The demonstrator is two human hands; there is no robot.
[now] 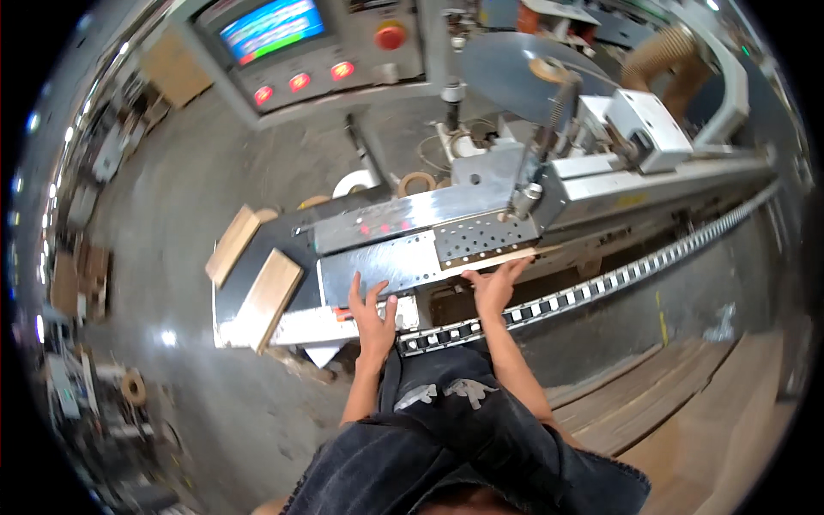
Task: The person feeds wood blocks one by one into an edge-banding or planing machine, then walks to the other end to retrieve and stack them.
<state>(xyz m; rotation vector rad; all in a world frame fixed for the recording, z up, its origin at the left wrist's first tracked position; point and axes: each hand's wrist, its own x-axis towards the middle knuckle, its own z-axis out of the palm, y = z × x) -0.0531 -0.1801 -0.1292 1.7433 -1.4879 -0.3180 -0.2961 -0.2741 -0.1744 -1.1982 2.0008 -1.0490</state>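
My left hand [373,326] is over the front edge of the smooth metal bed [369,270], fingers spread and nothing in them. Farther right, my right hand [495,293] has its thumb and fingers stretched apart against a narrow light wooden strip [489,262]. That strip lies along the front of a plate with rows of holes [481,239]. Whether the right fingertips reach under the wood cannot be made out. Two light wooden boards, one nearer [268,296] and one farther [233,246], lie on the dark left end of the machine table.
A control panel [318,64] with a lit screen, glowing buttons and a red knob stands beyond the bed. At the far right are a large grey disc [524,73] and the machine's white housing [648,129]. A roller track [592,292] curves along the front. Stacked brown boards [678,412] lie lower right.
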